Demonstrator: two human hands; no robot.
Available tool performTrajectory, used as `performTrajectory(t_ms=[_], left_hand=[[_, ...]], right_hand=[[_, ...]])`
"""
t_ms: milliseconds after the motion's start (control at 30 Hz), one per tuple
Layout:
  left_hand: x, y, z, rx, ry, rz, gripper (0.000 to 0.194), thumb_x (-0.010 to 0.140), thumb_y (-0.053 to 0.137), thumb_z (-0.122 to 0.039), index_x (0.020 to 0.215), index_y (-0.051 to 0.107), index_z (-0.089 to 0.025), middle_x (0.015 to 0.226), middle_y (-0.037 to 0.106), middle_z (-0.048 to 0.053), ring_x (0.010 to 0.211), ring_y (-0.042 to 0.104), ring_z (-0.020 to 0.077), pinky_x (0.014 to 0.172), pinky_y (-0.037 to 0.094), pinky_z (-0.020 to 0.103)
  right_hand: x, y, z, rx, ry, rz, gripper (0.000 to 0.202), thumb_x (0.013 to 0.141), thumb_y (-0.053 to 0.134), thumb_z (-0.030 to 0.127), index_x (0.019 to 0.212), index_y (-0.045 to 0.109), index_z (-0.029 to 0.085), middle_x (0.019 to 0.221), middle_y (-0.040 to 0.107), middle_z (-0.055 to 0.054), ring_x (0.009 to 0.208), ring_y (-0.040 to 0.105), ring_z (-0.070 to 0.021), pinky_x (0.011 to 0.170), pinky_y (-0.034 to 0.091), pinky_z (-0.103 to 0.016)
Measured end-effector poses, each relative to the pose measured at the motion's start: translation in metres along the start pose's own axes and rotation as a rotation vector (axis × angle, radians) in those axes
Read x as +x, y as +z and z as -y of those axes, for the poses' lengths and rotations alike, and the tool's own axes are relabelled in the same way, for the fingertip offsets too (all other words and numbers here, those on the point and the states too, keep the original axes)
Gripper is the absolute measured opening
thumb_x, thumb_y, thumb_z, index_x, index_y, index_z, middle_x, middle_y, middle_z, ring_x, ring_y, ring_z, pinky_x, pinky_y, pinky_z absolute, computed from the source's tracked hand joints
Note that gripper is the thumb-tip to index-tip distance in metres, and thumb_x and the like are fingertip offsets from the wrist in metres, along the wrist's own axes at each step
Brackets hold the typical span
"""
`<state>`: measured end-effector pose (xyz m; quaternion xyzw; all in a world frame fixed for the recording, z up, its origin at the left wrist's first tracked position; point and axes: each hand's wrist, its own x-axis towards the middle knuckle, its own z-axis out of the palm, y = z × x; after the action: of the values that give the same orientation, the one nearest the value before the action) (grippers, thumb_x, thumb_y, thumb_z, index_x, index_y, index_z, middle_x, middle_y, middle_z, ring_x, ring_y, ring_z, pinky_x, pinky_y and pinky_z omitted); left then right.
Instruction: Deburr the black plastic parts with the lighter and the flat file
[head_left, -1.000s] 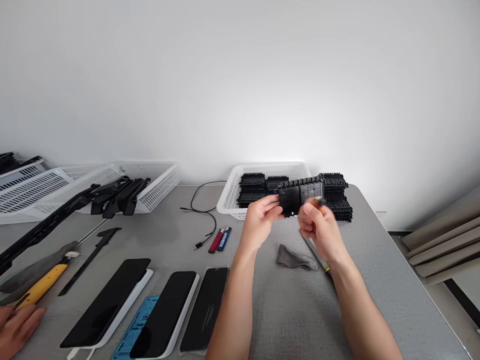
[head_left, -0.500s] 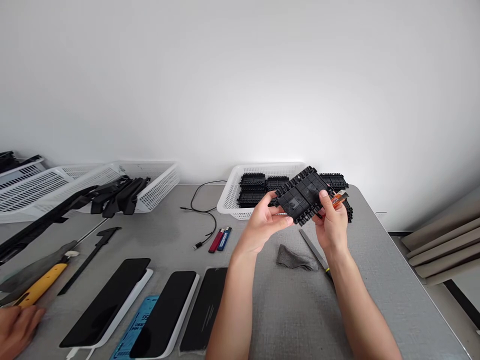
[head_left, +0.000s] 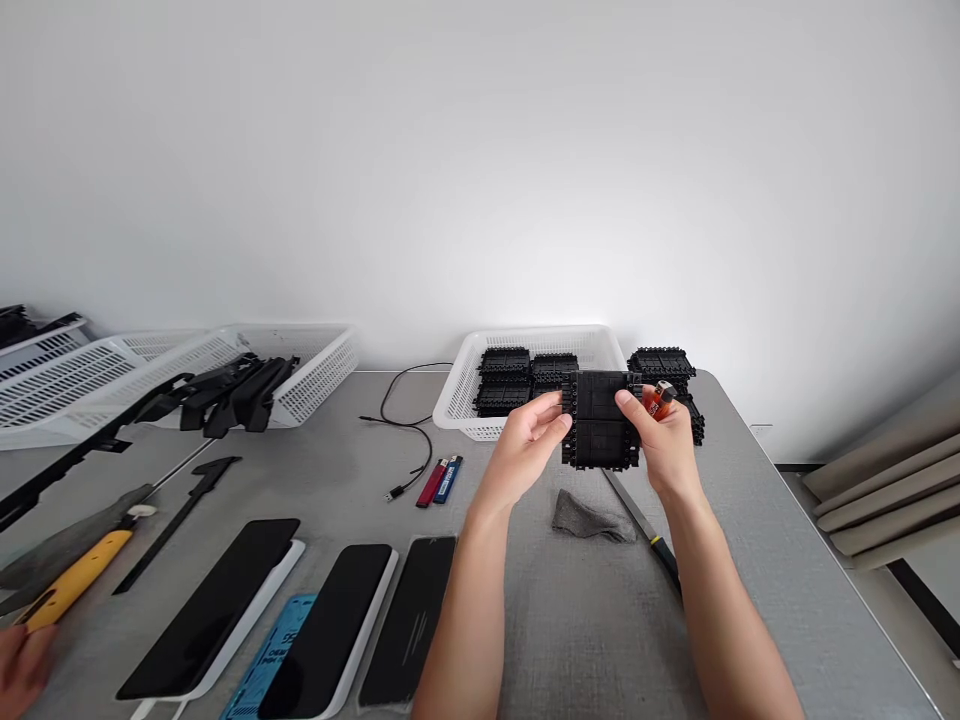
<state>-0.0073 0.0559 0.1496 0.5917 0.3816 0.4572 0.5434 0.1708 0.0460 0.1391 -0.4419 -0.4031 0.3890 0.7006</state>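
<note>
A black ribbed plastic part (head_left: 600, 420) is held up over the table, its broad face toward me. My left hand (head_left: 529, 445) pinches its left edge between thumb and fingers. On the right edge, my right hand (head_left: 664, 435) grips it with the thumb on the face, and also has an orange lighter (head_left: 661, 399) between its fingers. Behind the part, similar black parts (head_left: 505, 362) lie in a white basket (head_left: 457, 385). More of them (head_left: 663, 363) are stacked to the basket's right. Below my hands are a grey cloth (head_left: 589, 516) and a knife (head_left: 663, 556).
Red (head_left: 432, 482) and blue (head_left: 448, 479) lighters lie beside a black cable (head_left: 409, 425). Phones (head_left: 330, 625) lie front left. Another person's hand (head_left: 26, 665) touches a yellow-handled tool (head_left: 75, 580). White baskets (head_left: 319, 375) with long black parts stand back left.
The held part has turned from a slant to nearly upright and square to me. The lighter in my right hand has tilted with it. The other person's hand has moved left and down.
</note>
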Motion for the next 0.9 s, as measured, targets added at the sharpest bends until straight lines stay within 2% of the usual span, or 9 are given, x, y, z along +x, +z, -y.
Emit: performTrajectory(t_ms=[100, 200, 267, 333, 400, 500, 567, 700, 900], left_hand=[[0.002, 0.0, -0.001, 0.026, 0.022, 0.025, 0.044, 0.086, 0.067, -0.035, 0.127, 0.065, -0.016, 0.122, 0.071, 0.014, 0.118, 0.064, 0.0296, 0.1, 0.051, 0.044], [0.003, -0.001, -0.001, 0.04, 0.032, 0.015, 0.041, 0.086, 0.067, -0.032, 0.123, 0.066, -0.016, 0.116, 0.073, 0.013, 0.112, 0.067, 0.0275, 0.093, 0.055, 0.04], [0.003, -0.001, -0.001, 0.053, 0.049, -0.003, 0.039, 0.086, 0.066, -0.031, 0.122, 0.066, -0.016, 0.115, 0.073, 0.013, 0.11, 0.067, 0.0261, 0.092, 0.055, 0.038], [0.003, -0.001, -0.001, 0.066, 0.073, -0.011, 0.038, 0.086, 0.065, -0.028, 0.122, 0.066, -0.016, 0.116, 0.072, 0.012, 0.108, 0.068, 0.0243, 0.093, 0.055, 0.037], [0.003, -0.001, -0.001, 0.082, 0.09, -0.013, 0.037, 0.087, 0.063, -0.026, 0.123, 0.066, -0.016, 0.118, 0.072, 0.012, 0.108, 0.068, 0.0232, 0.094, 0.054, 0.036], [0.002, 0.0, -0.004, 0.106, 0.1, 0.001, 0.037, 0.088, 0.061, -0.024, 0.124, 0.065, -0.017, 0.118, 0.072, 0.011, 0.109, 0.068, 0.0232, 0.094, 0.053, 0.035], [0.001, 0.001, -0.005, 0.12, 0.106, 0.022, 0.037, 0.088, 0.061, -0.024, 0.124, 0.064, -0.017, 0.118, 0.072, 0.011, 0.11, 0.068, 0.0237, 0.095, 0.053, 0.036], [-0.001, 0.003, -0.008, 0.133, 0.109, 0.055, 0.035, 0.089, 0.061, -0.023, 0.123, 0.064, -0.016, 0.119, 0.072, 0.012, 0.109, 0.069, 0.024, 0.094, 0.055, 0.036], [-0.003, 0.005, -0.008, 0.188, 0.117, 0.076, 0.035, 0.089, 0.059, -0.023, 0.123, 0.064, -0.016, 0.119, 0.072, 0.012, 0.108, 0.07, 0.0237, 0.094, 0.056, 0.036]], right_hand=[[-0.002, 0.001, 0.003, -0.125, -0.042, 0.026, 0.031, 0.075, 0.079, 0.041, 0.088, 0.062, 0.02, 0.065, 0.032, 0.008, 0.059, 0.03, -0.0098, 0.054, 0.029, -0.024], [-0.007, 0.001, 0.012, -0.164, -0.093, -0.011, 0.035, 0.081, 0.074, 0.041, 0.106, 0.059, 0.022, 0.069, 0.036, 0.007, 0.06, 0.033, -0.0109, 0.054, 0.03, -0.024], [-0.013, 0.0, 0.021, -0.122, -0.112, -0.06, 0.03, 0.084, 0.069, 0.044, 0.101, 0.055, 0.023, 0.072, 0.038, 0.005, 0.061, 0.035, -0.0113, 0.053, 0.03, -0.024], [-0.018, -0.001, 0.029, -0.048, -0.089, -0.048, 0.027, 0.087, 0.062, 0.048, 0.09, 0.052, 0.024, 0.071, 0.037, 0.004, 0.058, 0.032, -0.0115, 0.049, 0.025, -0.024], [-0.023, -0.001, 0.034, 0.038, 0.006, 0.074, 0.032, 0.089, 0.054, 0.052, 0.078, 0.048, 0.023, 0.067, 0.033, 0.004, 0.055, 0.027, -0.0117, 0.046, 0.019, -0.024], [-0.027, 0.005, 0.034, 0.132, 0.265, 0.355, 0.04, 0.087, 0.045, 0.056, 0.067, 0.042, 0.022, 0.063, 0.028, 0.004, 0.053, 0.021, -0.0109, 0.045, 0.013, -0.024], [-0.027, 0.012, 0.03, 0.15, 0.409, 0.466, 0.041, 0.084, 0.043, 0.057, 0.064, 0.039, 0.021, 0.061, 0.026, 0.005, 0.052, 0.018, -0.0098, 0.045, 0.01, -0.023], [-0.024, 0.021, 0.021, 0.152, 0.546, 0.524, 0.04, 0.079, 0.044, 0.057, 0.062, 0.034, 0.022, 0.06, 0.023, 0.006, 0.051, 0.013, -0.0085, 0.045, 0.007, -0.022], [-0.021, 0.021, 0.019, 0.18, 0.614, 0.513, 0.04, 0.072, 0.048, 0.057, 0.061, 0.033, 0.022, 0.057, 0.021, 0.008, 0.048, 0.01, -0.0069, 0.042, 0.005, -0.02]])
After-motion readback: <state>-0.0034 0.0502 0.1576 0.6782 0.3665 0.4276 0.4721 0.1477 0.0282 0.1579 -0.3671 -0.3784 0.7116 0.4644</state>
